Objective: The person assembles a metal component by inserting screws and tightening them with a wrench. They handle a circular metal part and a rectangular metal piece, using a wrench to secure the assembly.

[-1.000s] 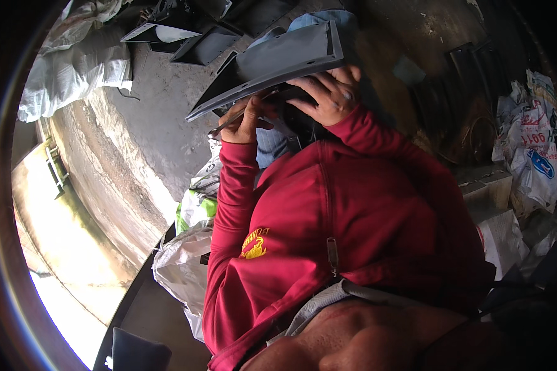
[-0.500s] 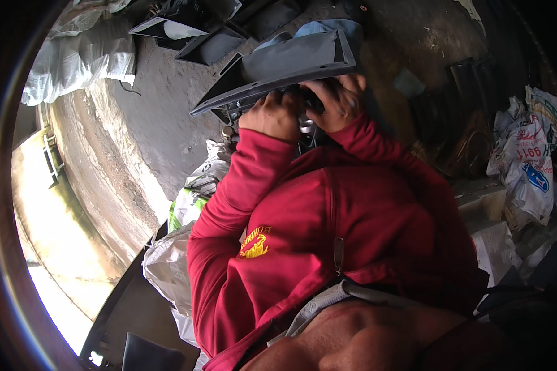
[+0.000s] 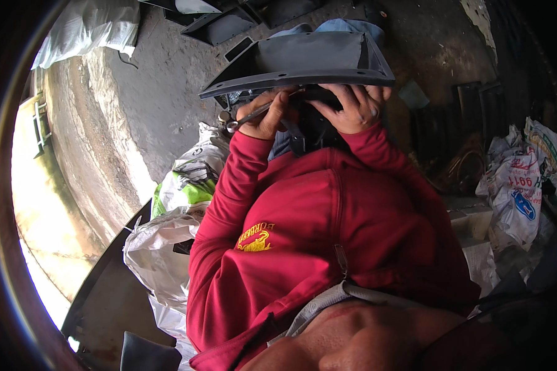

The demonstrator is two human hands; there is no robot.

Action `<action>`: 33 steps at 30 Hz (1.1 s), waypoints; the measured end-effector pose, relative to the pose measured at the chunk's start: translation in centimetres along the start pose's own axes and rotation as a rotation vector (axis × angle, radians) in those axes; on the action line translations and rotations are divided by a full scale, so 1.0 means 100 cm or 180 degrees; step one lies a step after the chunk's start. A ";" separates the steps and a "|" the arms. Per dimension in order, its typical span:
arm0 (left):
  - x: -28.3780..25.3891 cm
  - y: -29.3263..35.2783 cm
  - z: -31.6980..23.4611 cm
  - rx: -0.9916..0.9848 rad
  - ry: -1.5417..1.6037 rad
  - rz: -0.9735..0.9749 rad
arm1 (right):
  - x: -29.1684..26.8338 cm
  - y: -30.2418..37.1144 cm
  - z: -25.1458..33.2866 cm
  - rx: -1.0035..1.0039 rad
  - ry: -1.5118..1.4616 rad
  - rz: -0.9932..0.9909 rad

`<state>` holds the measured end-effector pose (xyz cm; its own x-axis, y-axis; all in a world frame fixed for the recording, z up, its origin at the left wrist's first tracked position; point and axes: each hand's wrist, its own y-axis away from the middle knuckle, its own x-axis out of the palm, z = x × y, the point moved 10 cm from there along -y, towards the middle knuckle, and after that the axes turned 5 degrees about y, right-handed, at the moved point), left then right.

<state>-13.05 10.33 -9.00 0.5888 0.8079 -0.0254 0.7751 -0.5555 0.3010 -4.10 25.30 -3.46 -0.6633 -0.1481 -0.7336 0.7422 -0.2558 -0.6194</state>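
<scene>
A dark grey metal housing [image 3: 315,55], shaped like a shallow tray with a flat flange and slotted holes, is tilted in front of my chest. Below its near edge, my left hand [image 3: 263,120] is closed around a silver wrench [image 3: 252,115]; one rounded end sticks out toward the left, and the other end goes out of sight under the housing. My right hand [image 3: 351,110] is at the underside of the same housing, its fingertips behind the near edge, so I cannot tell how they grip. Dark parts beneath the housing are in shadow.
Several similar dark metal housings [image 3: 220,26] lie on the concrete floor at the far left. White plastic sacks [image 3: 161,247] stand beside my left arm, and more printed sacks [image 3: 520,191] are at the right. A coil of copper-coloured wire [image 3: 467,164] rests nearby.
The housing has shifted right and tilted so its flange faces me more. My left hand has turned, bringing the wrench into clear view; my right hand has moved slightly right.
</scene>
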 end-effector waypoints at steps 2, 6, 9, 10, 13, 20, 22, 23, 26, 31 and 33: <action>-0.001 -0.002 0.003 -0.0152 0.0624 0.0063 | 0.000 0.001 0.000 -0.0012 -0.0004 0.0002; -0.003 0.006 -0.014 0.0309 0.0505 -0.0111 | -0.004 0.002 0.000 -0.0002 -0.0023 -0.0015; -0.005 0.017 -0.049 0.0956 -0.0467 -0.0291 | -0.006 0.003 -0.001 0.0011 -0.0065 -0.0087; 0.004 0.020 -0.062 0.1380 -0.1018 -0.0286 | -0.007 0.004 -0.001 0.0010 -0.0089 -0.0107; 0.032 0.026 -0.090 0.2070 -0.2203 -0.0286 | -0.005 0.003 0.000 0.0035 -0.0130 -0.0085; 0.085 -0.002 -0.076 0.1447 -0.4182 0.0464 | -0.001 0.007 -0.007 0.0095 -0.0391 -0.0043; 0.087 -0.007 -0.070 0.1320 -0.4130 0.0625 | -0.002 0.008 -0.010 0.0128 -0.0443 -0.0087; 0.083 -0.003 -0.072 0.1442 -0.4070 0.0520 | -0.004 0.006 -0.009 0.0160 -0.0432 0.0021; 0.050 0.008 -0.077 0.1908 -0.3232 0.0227 | 0.000 0.005 -0.005 0.0131 -0.0344 0.0015; 0.009 0.005 -0.019 0.0668 -0.0670 -0.0021 | 0.002 0.009 -0.004 0.0076 -0.0216 -0.0032; 0.002 0.002 -0.006 0.0144 -0.0072 0.0115 | -0.001 0.003 0.001 0.0001 -0.0099 -0.0052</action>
<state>-12.93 10.49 -8.39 0.6212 0.7828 -0.0372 0.7626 -0.5929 0.2586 -3.78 25.14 -3.56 -0.6781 -0.1735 -0.7142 0.7311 -0.2587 -0.6313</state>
